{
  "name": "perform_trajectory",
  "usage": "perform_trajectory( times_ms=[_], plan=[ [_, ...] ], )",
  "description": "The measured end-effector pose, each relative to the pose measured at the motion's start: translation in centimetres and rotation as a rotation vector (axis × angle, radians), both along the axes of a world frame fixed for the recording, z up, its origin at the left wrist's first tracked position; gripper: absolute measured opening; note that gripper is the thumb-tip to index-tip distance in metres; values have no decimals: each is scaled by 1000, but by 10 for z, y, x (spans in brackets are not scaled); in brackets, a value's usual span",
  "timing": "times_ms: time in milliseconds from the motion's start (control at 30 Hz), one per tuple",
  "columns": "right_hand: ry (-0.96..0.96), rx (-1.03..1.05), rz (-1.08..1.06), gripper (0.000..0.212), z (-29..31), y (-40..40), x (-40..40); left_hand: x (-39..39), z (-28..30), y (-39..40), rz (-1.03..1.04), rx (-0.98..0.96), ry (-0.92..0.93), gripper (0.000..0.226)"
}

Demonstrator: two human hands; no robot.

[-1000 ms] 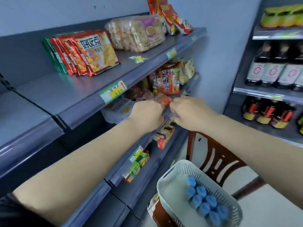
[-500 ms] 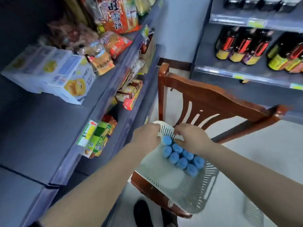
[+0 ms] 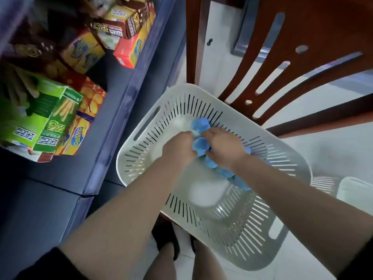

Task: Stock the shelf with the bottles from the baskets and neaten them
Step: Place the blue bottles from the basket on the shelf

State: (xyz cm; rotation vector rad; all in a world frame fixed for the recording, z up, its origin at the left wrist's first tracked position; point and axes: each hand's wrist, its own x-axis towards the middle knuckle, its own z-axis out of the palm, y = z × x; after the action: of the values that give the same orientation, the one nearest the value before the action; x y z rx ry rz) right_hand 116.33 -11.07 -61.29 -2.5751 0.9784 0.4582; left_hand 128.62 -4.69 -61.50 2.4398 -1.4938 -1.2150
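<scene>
A white slotted basket [image 3: 141, 158] rests on a wooden chair. Inside it stand several bottles with blue caps [image 3: 199, 124] in a row along the right side. Both of my hands are down in the basket. My left hand [image 3: 177, 148] is curled beside the row, its fingers touching a blue-capped bottle. My right hand [image 3: 224, 148] lies over the row with fingers bent around the caps. Whether either hand has a firm hold on a bottle is hidden by the fingers and motion blur.
The dark blue shelf [image 3: 125, 93] runs along the left, holding green, red and yellow snack boxes [image 3: 46, 118]. The brown chair back [image 3: 262, 63] rises behind the basket. A second white basket [image 3: 355, 190] sits on the floor at right. My feet show below.
My hands left the snack shelf, dropped to the basket on the chair and now reach in among the blue-capped bottles. The view has tilted down steeply.
</scene>
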Motion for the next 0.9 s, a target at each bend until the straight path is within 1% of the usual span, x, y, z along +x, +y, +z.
perform_trajectory(
  times_ms=[133, 233, 333, 433, 533, 600, 700, 767, 833, 900],
  plan=[
    [-7, -76, 50, 26, -27, -2, 3, -8, -31, -5, 21, -8, 55, 30],
    [-63, -103, 86, 19, -34, -3, 4, -11, -39, -4, 84, -32, 99, 31],
    [-101, -27, 38, 17, -29, -3, 3, -11, -35, 2, 145, -49, 173, 28],
    [-161, 5, 25, 17, -8, 0, 5, -6, -16, 10, 190, -98, 218, 28],
    [-222, -19, 65, 24, 29, 3, 7, 1, 24, 20, 208, -147, 236, 40],
    [-262, -29, 75, 25, 59, 4, 8, 4, 56, 27, 225, -196, 256, 43],
    [-427, -44, 88, 21, 119, 5, 15, 12, 118, 34, 270, -308, 268, 51],
    [-467, -48, 99, 23, 164, 5, 21, 17, 158, 38, 280, -353, 242, 56],
    [-463, -71, 114, 30, 209, 5, 28, 23, 201, 40, 279, -421, 219, 56],
    [-506, -97, 150, 33, 253, 6, 35, 29, 247, 43, 247, -477, 178, 50]
  ],
)
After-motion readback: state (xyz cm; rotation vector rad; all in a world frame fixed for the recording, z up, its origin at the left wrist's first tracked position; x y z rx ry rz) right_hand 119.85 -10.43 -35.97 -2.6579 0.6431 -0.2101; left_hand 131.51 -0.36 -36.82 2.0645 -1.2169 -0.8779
